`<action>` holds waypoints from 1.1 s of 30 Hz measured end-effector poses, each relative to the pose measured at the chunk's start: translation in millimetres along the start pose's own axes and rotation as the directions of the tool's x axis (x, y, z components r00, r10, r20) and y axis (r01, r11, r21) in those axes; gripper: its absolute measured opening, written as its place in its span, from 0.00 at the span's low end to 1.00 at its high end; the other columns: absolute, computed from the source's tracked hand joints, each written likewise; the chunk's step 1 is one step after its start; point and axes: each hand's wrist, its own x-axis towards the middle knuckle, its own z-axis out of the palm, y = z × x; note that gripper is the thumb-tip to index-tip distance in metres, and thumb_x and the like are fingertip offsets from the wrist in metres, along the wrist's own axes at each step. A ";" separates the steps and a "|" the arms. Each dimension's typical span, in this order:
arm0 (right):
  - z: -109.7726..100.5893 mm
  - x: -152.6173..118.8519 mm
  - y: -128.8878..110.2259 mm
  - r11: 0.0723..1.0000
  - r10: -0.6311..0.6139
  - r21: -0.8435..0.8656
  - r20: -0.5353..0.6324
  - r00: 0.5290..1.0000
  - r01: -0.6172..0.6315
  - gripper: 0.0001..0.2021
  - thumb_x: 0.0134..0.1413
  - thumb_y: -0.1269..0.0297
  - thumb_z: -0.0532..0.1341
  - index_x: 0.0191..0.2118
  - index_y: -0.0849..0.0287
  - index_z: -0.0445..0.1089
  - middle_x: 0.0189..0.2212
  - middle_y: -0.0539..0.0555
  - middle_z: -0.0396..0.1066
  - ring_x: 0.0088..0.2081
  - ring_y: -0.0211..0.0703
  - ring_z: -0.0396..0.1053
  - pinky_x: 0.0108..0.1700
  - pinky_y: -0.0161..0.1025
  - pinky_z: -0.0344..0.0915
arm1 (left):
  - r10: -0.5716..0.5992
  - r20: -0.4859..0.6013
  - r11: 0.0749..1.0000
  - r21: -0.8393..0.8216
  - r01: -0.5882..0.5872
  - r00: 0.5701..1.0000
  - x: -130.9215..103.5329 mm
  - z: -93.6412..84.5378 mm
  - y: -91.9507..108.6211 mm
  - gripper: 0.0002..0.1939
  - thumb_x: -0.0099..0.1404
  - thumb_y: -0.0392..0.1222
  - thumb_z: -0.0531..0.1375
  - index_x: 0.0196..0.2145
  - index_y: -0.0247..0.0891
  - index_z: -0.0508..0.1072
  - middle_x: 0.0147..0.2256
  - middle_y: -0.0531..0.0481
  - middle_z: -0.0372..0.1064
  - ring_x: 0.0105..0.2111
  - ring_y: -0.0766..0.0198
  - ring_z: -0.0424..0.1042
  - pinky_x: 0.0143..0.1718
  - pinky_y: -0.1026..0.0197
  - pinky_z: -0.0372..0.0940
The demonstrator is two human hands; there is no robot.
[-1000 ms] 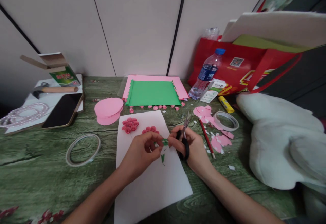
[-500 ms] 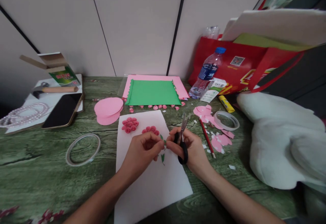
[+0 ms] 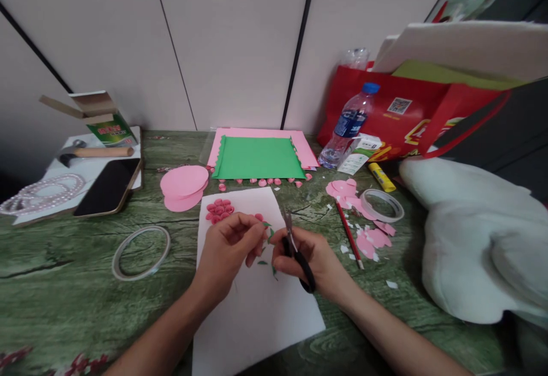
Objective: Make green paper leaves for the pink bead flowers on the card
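In my right hand (image 3: 314, 259) are the scissors (image 3: 305, 267), held by their black handles with the blades pointing away from me. My left hand (image 3: 229, 250) is closed in a pinch over the white paper sheet (image 3: 257, 319); whatever its fingertips hold is hidden. Small green leaf-shaped pieces (image 3: 267, 224) show between the two hands, and another green piece (image 3: 262, 262) lies lower on the sheet. One cluster of rolled pink paper flowers (image 3: 220, 210) sits at the sheet's upper left. A second pink cluster (image 3: 259, 217) is mostly covered by my left hand.
Left are a tape roll (image 3: 141, 253), pink paper circles (image 3: 184, 185), a phone (image 3: 109, 186) and a hammer (image 3: 100, 152). Green paper (image 3: 259, 158) lies behind. Right are a red pencil (image 3: 350, 234), pink scraps (image 3: 373, 238), another tape roll (image 3: 382, 205), a bottle (image 3: 349, 128) and white plush (image 3: 471, 250).
My hands have moved apart from their meeting point; the left shifted slightly left, the right slightly down with the scissors. A green piece now shows on the sheet between them.
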 end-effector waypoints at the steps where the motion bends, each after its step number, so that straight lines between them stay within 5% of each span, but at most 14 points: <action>1: -0.1 -1.2 -0.4 1.000 0.026 0.005 0.062 0.998 -0.026 0.13 0.43 0.60 0.68 0.34 0.57 0.67 0.23 0.46 0.67 0.24 0.34 0.63 0.27 0.33 0.60 | 0.013 -0.012 1.000 -0.005 -0.013 1.000 0.5 -0.8 1.7 0.07 0.56 0.39 0.59 0.23 0.34 0.68 0.16 0.57 0.63 0.15 0.75 0.58 0.15 0.71 0.53; 13: -3.2 -3.2 -6.7 0.988 0.155 -0.028 0.245 0.957 -0.153 0.18 0.40 0.61 0.69 0.38 0.59 0.66 0.24 0.47 0.67 0.25 0.33 0.61 0.27 0.32 0.58 | 0.046 0.032 0.999 0.005 -0.046 0.998 -1.7 -2.5 6.6 0.06 0.53 0.36 0.61 0.22 0.33 0.70 0.19 0.56 0.65 0.17 0.74 0.61 0.19 0.69 0.59; 33: -5.1 -2.5 -15.3 0.962 0.269 -0.121 0.243 0.932 -0.246 0.19 0.37 0.61 0.70 0.34 0.62 0.64 0.22 0.45 0.60 0.22 0.31 0.54 0.24 0.31 0.49 | -0.049 0.110 0.999 0.019 0.047 0.993 -0.5 -4.5 14.9 0.05 0.51 0.34 0.61 0.21 0.33 0.68 0.18 0.55 0.68 0.18 0.73 0.64 0.23 0.68 0.61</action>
